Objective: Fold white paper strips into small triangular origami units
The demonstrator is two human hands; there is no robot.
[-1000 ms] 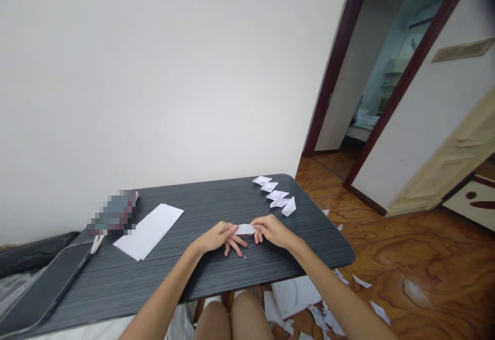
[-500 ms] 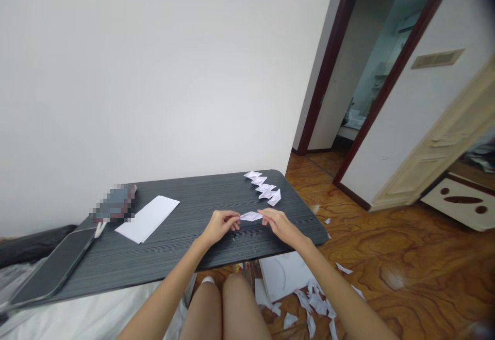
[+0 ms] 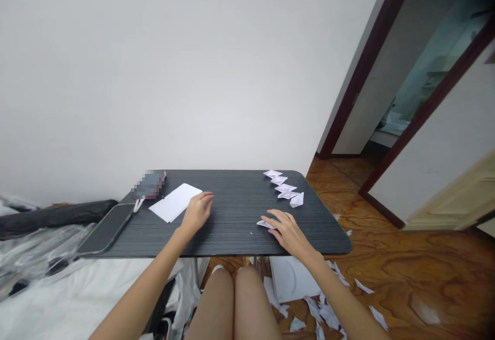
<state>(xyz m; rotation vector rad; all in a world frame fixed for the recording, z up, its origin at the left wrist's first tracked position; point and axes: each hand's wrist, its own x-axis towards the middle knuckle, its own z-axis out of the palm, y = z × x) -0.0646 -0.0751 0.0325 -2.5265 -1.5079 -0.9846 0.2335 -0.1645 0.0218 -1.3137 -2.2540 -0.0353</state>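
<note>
My right hand (image 3: pixel 286 231) is over the front right part of the dark table, its fingers spread apart. Beneath those fingers lies a small folded paper boat (image 3: pixel 264 224), partly hidden by them; whether they touch it I cannot tell. Beside the right edge of a stack of white paper sheets (image 3: pixel 174 205), my left hand (image 3: pixel 198 210) is raised with fingers loosely bent and nothing visible in them. Several more folded paper boats (image 3: pixel 286 188) stand in a slanting row at the table's back right, the nearest one (image 3: pixel 297 200) turned differently from the others.
A dark flat tablet-like device (image 3: pixel 106 229) lies at the left of the table (image 3: pixel 232 242), near a pixelated item (image 3: pixel 150 184). A white wall (image 3: pixel 193 71) stands behind. Paper scraps (image 3: pixel 328 315) and a white box (image 3: pixel 294 278) are on the floor below.
Both hands held the folded paper boat between them; now it lies on the table under my right hand. My left hand has let go and moved left toward the paper stack. The view has turned left.
</note>
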